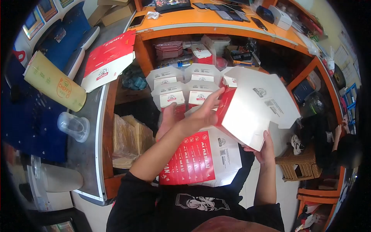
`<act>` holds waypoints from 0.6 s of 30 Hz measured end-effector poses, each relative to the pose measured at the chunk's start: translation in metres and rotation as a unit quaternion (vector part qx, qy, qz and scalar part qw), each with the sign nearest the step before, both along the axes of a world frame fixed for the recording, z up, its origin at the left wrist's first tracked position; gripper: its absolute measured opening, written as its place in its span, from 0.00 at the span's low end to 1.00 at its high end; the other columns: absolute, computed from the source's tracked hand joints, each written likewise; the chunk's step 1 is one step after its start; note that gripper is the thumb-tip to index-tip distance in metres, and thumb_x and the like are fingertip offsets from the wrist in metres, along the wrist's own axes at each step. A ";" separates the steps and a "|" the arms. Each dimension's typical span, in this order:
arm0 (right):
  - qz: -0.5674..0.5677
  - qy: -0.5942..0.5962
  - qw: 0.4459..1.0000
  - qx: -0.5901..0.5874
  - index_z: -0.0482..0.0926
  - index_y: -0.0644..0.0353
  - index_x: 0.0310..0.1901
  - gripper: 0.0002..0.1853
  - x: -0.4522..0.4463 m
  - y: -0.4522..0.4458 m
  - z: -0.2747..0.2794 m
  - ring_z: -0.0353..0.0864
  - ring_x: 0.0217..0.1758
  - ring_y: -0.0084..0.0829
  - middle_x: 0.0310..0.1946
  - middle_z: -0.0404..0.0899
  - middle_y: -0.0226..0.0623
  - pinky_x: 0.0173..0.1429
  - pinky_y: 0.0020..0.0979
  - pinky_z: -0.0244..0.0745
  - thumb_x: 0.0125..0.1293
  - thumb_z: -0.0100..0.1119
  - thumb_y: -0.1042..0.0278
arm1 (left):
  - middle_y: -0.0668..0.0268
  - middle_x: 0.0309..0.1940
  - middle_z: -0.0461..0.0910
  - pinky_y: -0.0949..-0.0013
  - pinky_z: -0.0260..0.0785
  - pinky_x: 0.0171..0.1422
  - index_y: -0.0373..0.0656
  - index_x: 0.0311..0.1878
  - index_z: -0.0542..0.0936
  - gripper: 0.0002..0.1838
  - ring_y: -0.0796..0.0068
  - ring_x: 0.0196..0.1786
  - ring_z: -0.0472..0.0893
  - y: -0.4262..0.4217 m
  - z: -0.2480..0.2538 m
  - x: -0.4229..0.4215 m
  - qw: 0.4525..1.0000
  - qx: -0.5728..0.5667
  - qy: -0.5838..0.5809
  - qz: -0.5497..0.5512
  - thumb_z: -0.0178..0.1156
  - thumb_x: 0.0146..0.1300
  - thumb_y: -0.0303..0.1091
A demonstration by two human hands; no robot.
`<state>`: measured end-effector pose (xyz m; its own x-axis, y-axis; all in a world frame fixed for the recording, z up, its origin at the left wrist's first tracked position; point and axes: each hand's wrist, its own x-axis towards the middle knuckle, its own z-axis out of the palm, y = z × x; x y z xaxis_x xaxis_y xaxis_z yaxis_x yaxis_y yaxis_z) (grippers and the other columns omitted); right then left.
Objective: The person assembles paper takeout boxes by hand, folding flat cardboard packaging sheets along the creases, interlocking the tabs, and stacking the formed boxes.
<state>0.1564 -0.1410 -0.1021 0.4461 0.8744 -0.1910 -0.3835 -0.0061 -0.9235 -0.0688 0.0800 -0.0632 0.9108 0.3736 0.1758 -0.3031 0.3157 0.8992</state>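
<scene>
A partly folded red-and-white cardboard food box (247, 116) is tilted up in front of me, its wide white flap spread to the right. My right hand (265, 150) grips its lower right corner, thumb on the white face. On the other side, my left hand (203, 113) has its fingers stretched out against the red side of the box. Below, flat red box blanks (189, 160) lie overlapping on my lap, beside a white blank flap (228, 154). Several folded boxes (172, 98) with raised white flaps stand in rows just beyond my left hand.
On the left counter are a flat carton (110, 58), a large yellowish cup (58, 83) and a clear plastic cup (73, 127). Phones and a tablet (172, 4) lie on the orange desk (216, 33). A wicker basket (299, 166) and another person's arm (337, 138) are at right.
</scene>
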 end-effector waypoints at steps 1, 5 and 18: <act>-0.003 0.045 0.999 -0.001 0.62 0.64 0.72 0.38 -0.001 0.001 -0.005 0.89 0.41 0.45 0.54 0.81 0.55 0.39 0.38 0.89 0.75 0.48 0.39 | 0.53 0.80 0.49 0.57 0.51 0.81 0.52 0.84 0.37 0.66 0.57 0.80 0.57 -0.002 -0.001 0.000 0.999 0.037 -0.016 0.005 0.75 0.56 0.58; 0.042 0.182 0.982 -0.003 0.66 0.67 0.69 0.40 -0.016 0.003 -0.016 0.89 0.33 0.47 0.49 0.83 0.58 0.29 0.37 0.90 0.75 0.42 0.34 | 0.55 0.82 0.46 0.54 0.52 0.82 0.52 0.84 0.33 0.78 0.57 0.81 0.56 -0.012 -0.019 0.015 0.951 0.298 -0.034 0.078 0.87 0.42 0.44; 0.041 -0.643 0.765 0.019 0.70 0.63 0.64 0.27 -0.038 -0.018 0.060 0.83 0.57 0.43 0.51 0.82 0.49 0.61 0.42 0.78 0.66 0.66 0.66 | 0.54 0.70 0.66 0.56 0.65 0.74 0.51 0.82 0.36 0.65 0.63 0.70 0.71 -0.012 -0.001 0.038 0.995 -0.009 -0.027 0.100 0.78 0.56 0.36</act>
